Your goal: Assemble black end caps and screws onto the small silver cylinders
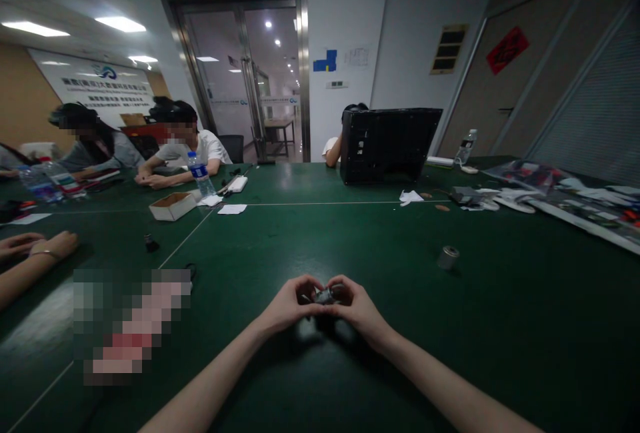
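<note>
Head view. The person's left hand [286, 305] and right hand [357, 306] are meeting low over the green surface [380, 246], well to the near side of the black computer case [387, 145] and a little to its left. Both grips are clenching around one small grey metal part [325, 296]: fingertips from each side are pinching it, and the part is sitting between the two hands, raised just off the surface. Its long axis appears to be running left to right, from one grip to the other, though the part is too small and too covered to be sure. Neither hand is nearer; each is touching an end, with the thumbs curling in from the near side.

A short metal cylinder [449, 257] is standing alone on the surface, on the near side of the case below its right edge, well apart from the right hand. An open cardboard box [173, 206] and a water bottle [201, 176] are lying far to the left of the case. A co-worker's hands [53, 245] are resting on the surface farther left again, well apart from the person's own.
</note>
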Motion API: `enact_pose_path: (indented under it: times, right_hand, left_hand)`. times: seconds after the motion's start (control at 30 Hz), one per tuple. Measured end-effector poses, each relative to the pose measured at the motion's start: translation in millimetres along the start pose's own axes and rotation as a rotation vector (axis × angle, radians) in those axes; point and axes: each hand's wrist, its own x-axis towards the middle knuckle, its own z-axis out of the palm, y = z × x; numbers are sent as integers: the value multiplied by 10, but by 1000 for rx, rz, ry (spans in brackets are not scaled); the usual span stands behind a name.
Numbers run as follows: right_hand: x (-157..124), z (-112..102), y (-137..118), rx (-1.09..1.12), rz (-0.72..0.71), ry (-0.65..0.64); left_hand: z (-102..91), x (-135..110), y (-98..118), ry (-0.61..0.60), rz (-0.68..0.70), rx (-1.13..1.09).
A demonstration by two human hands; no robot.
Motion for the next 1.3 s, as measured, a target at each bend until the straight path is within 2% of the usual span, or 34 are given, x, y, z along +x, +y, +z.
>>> enact_pose_path:
  times: [0.13,0.27,0.37,0.77,1.0,1.3]
  right_hand:
    - [12,-11,-24,-158,-63,-16]
    - [-5,-32,-40,-307,-108,-27]
    - [-27,-32,-67,-378,-114,-8]
    - [-41,-71,-94,-539,-174,-53]
    - [-62,-17,-107,-598,-244,-25]
    - [-57,-7,-119,-598,-240,3]
  left_hand:
    - [-2,-12,21,-13,25,70]
    - [1,-51,125,-82,20,76]
    - [6,-76,193,-63,9,151]
    - [12,-27,101,-44,10,115]
    - [55,-50,80,-49,59,281]
    - [52,-58,121,-82,82,330]
